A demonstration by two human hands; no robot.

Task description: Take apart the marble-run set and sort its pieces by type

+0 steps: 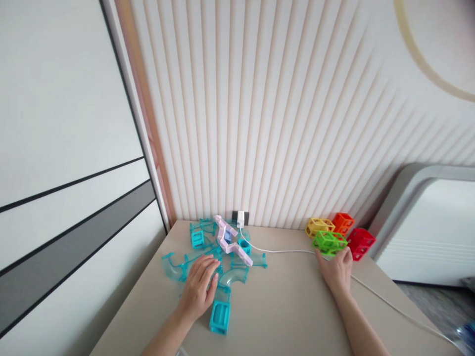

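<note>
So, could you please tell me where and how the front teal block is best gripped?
Probably pinch the front teal block across its left and right sides, coming from above its near end: both sides look free, while a teal part crowds its far end.

My left hand (pixel 200 286), the one nearer the left edge of the table (pixel 282 306), is bare. My right hand (pixel 337 271) is bare too. My arms (pixel 361 326) are slim and bare (as far down as I can see). My fingers (pixel 201 267) are thin, with nails too tiny to see well.
</note>
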